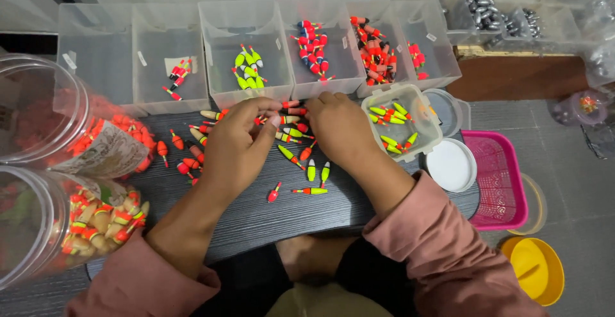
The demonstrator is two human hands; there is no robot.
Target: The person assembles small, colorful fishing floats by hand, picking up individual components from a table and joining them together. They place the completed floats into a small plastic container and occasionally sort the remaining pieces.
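Resting on the dark counter [256, 218], the left hand [234, 144] and the right hand [336, 128] met over a pile of small bright fishing floats [301, 157], just in front of the row of clear bins [246, 48]. Both hands were curled narrow, fingertips pinching at floats in the pile, but I could not tell which float each one held. Right of the pile sat a small clear tub [402, 121] of green floats, and left of it lay two big clear jars [38, 163].

small red-green fishing floats [291, 131], scattered on dark board [256, 214]
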